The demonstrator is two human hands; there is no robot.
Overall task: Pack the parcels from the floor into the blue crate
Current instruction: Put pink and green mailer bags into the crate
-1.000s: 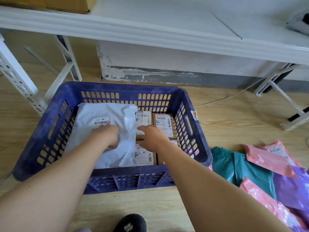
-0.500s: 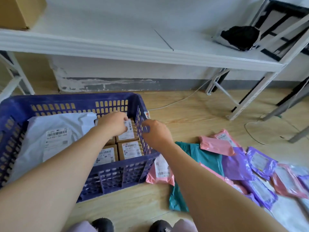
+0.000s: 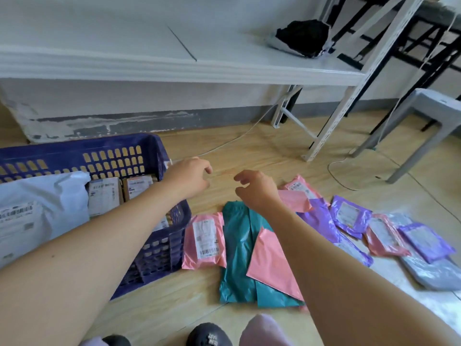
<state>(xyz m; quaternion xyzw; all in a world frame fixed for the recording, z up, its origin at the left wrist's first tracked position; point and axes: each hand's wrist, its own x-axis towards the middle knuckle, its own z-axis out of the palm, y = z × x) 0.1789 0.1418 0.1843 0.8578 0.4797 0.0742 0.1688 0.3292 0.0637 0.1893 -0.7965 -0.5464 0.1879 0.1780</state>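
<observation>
Parcels (image 3: 349, 216) strewn over the floor (image 3: 262, 151) just right of the blue crate (image 3: 82, 146), some overlapping; white bag (image 3: 45, 196) and labelled boxes (image 3: 104, 193) already inside. Left hand (image 3: 189, 178) and right hand (image 3: 257, 189) both empty, fingers loosely curled, hovering near the top of the teal parcel (image 3: 237, 258). Probably best to start nearest: pinch the pink parcel (image 3: 204, 240) just beside the crate wall by one edge, lift clear without dragging neighbours, then lay flat atop the boxes.

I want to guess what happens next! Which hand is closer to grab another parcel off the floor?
Probably the right hand: it hangs empty just above the teal parcel, with a pink parcel beside it. The left hand, also empty, is by the blue crate.
</observation>
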